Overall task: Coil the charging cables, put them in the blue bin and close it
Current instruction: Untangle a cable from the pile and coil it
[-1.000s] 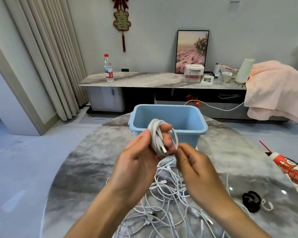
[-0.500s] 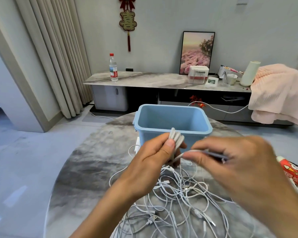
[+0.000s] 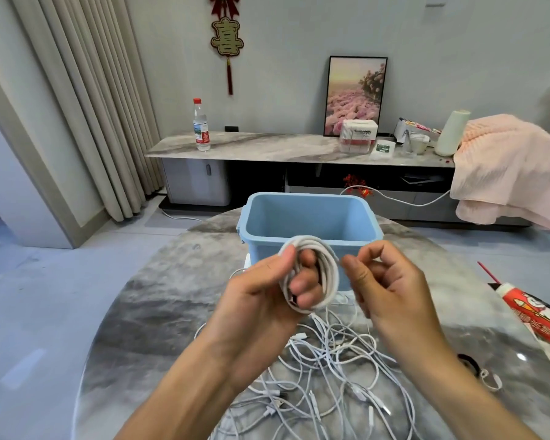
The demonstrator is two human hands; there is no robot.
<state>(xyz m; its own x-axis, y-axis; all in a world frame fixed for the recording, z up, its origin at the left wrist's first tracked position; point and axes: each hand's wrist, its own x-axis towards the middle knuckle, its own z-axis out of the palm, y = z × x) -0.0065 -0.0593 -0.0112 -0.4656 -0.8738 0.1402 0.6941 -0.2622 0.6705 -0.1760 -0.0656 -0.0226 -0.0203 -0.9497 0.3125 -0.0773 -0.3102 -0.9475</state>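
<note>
Near edge of my round grey marble table [image 3: 146,312] is cut off. The black object [image 3: 469,365] by its right edge is half hidden behind my right forearm; can't identify it. Open light-blue plastic bin [image 3: 308,217] at the far edge, nothing visible inside. Left hand [image 3: 267,293] grips a coiled white charging cable [image 3: 326,268] just in front of the bin. Right hand [image 3: 391,284] loosely curled beside the coil; whether it pinches a strand, I can't tell. Tangle of loose white cables [image 3: 331,369] mid-table.

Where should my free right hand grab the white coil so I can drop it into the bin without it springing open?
Probably pinch the coiled cable across its bundled strands on the exposed right arc, coming from the right. The left hand has fingers threaded through the loop, covering the left side.
</note>
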